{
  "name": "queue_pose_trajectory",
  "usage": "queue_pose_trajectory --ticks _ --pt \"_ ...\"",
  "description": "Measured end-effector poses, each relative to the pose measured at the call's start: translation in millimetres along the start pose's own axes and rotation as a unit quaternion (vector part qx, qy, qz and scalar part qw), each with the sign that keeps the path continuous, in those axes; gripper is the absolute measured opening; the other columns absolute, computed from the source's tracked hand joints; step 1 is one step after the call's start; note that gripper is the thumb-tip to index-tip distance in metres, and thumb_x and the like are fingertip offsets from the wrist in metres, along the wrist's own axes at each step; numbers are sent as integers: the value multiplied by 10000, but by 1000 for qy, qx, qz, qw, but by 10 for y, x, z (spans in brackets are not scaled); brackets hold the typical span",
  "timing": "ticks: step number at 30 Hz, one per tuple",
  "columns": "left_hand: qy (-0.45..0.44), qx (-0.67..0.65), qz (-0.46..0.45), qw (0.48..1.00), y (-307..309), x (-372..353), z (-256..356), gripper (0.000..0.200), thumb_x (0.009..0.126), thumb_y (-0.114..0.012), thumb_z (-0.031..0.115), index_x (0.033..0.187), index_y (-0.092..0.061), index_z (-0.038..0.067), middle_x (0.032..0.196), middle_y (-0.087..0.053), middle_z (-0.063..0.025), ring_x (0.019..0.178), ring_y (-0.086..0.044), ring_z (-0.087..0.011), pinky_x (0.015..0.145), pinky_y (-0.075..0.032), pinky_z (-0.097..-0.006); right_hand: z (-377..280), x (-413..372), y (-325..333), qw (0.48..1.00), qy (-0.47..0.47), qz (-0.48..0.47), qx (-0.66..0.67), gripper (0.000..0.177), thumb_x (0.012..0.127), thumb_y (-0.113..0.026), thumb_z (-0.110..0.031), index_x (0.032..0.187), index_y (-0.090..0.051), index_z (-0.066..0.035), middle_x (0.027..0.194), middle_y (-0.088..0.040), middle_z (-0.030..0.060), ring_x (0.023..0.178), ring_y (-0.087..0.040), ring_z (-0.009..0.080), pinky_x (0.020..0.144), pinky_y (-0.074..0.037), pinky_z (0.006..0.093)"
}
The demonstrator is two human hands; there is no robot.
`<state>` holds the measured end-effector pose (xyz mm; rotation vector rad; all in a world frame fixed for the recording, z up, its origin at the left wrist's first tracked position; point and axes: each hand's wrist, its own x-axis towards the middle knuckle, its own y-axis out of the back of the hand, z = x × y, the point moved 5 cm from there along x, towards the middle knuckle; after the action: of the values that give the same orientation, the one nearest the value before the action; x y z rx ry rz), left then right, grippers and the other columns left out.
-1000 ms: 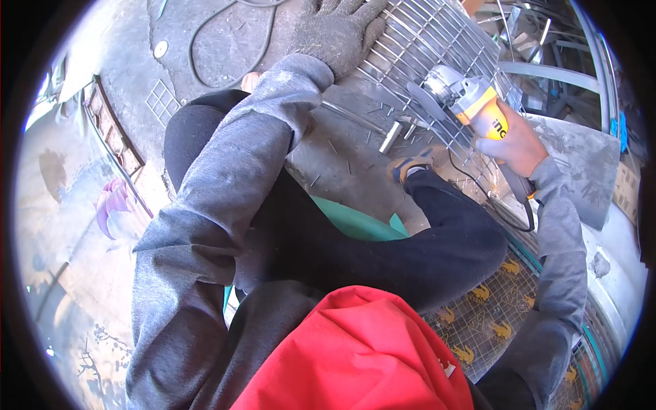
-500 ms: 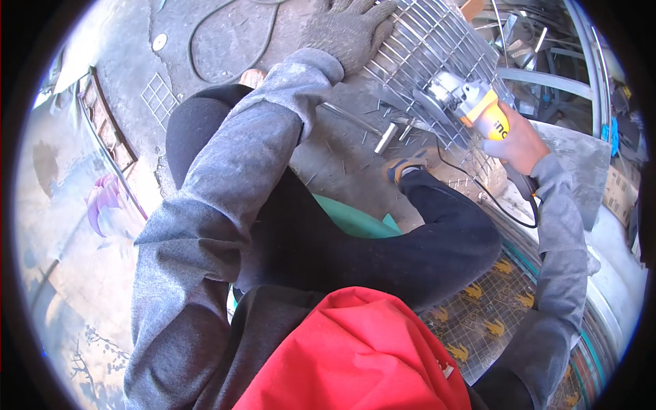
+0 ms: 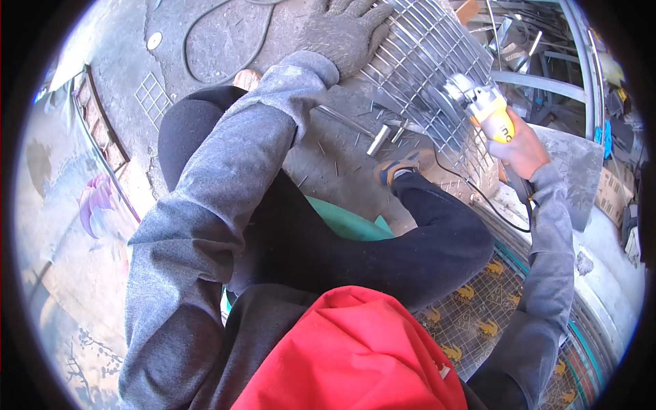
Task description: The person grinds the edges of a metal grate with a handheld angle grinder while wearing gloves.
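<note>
A yellow and silver angle grinder (image 3: 493, 121) is gripped in my bare right hand (image 3: 521, 149), its disc over the right part of a metal wire grid (image 3: 427, 58). Whether the disc touches the wires is hard to tell. My left hand (image 3: 344, 34), in a grey glove, lies at the left edge of the grid with its fingers spread. A black cord (image 3: 488, 201) hangs from the grinder. Below the grid, a hammer (image 3: 377, 140) and cut bits of wire lie on the floor.
A small square of wire grid (image 3: 152, 99) and a looped cable (image 3: 186, 51) lie on the floor at the upper left. Metal frames (image 3: 543, 83) stand at the upper right, beside a grey sheet (image 3: 577, 171). My legs are folded below the grid.
The grinder and my right hand have shifted slightly to the right relative to the grid. The whole view has moved a little. My left hand stays on the grid.
</note>
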<state>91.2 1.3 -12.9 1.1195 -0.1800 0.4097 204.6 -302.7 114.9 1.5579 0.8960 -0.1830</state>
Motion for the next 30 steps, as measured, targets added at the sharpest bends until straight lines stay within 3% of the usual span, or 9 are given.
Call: queue_pose_trajectory --ticks 4,6,7,9,12,16,22,24,30 --pt "1 -9 9 1000 -16 5 -1 502 1090 -467 395 1510 -550 133 1597 -491 -158 1505 -402 -404 1222 -258 -637 7 200 -67 1000 -11 -19 19 805 734 -761 -279 1456 -531 -8 1130 -713 179 985 -683 282 898 -532 354" --pt "4 -7 4 1000 -16 0 -14 499 1091 -465 394 1507 -553 133 1599 -489 -156 1507 -399 -403 1223 -255 -636 -91 252 -63 996 87 14 -20 777 749 -754 -269 1440 -535 10 1059 -710 154 873 -682 244 803 -549 343" --pt "5 -7 3 1000 -29 2 -13 499 1092 -463 393 1510 -550 134 1602 -486 -155 1508 -398 -403 1224 -253 -636 -142 251 -60 996 86 13 -21 777 749 -754 -269 1440 -535 10 1059 -710 154 873 -682 244 803 -549 343" --pt "5 -7 2 1000 -45 11 -9 499 1094 -461 392 1512 -548 136 1604 -483 -155 1509 -398 -403 1226 -251 -635 -220 265 -96 998 30 -19 56 719 762 -753 -261 1395 -556 17 969 -691 113 732 -648 188 686 -541 328" --pt "11 -2 1 1000 -20 7 -22 499 1095 -459 393 1514 -544 135 1606 -480 -156 1512 -396 -402 1225 -249 -637 -265 327 -127 994 67 -23 80 672 766 -755 -255 1353 -572 16 911 -670 80 639 -605 148 604 -515 314" --pt "9 -17 0 1000 -11 8 -23 505 1095 -461 397 1519 -537 133 1606 -479 -159 1514 -393 -404 1225 -249 -644 -141 305 -105 997 49 -26 56 651 758 -757 -252 1327 -579 8 934 -674 94 670 -623 159 611 -524 315" --pt "6 -15 1 1000 -36 13 -35 507 1093 -467 395 1519 -536 129 1602 -481 -165 1507 -401 -405 1229 -249 -643 -19 235 -34 997 75 16 -4 768 728 -764 -268 1409 -550 15 1061 -710 152 879 -682 271 833 -546 349" --pt "6 -20 8 1000 -30 9 -27 506 1092 -469 395 1516 -538 128 1598 -484 -167 1504 -405 -405 1228 -250 -644 -7 212 -41 1000 26 -11 13 817 718 -766 -275 1447 -531 8 1093 -717 187 941 -675 311 915 -522 356" --pt "-7 9 18 1000 -21 11 -5 483 1085 -483 382 1479 -574 119 1572 -518 -160 1490 -428 -394 1221 -269 -631 5 122 -111 990 80 105 -39 767 741 -775 -304 1422 -554 -27 1072 -728 252 952 -720 390 869 -547 418"
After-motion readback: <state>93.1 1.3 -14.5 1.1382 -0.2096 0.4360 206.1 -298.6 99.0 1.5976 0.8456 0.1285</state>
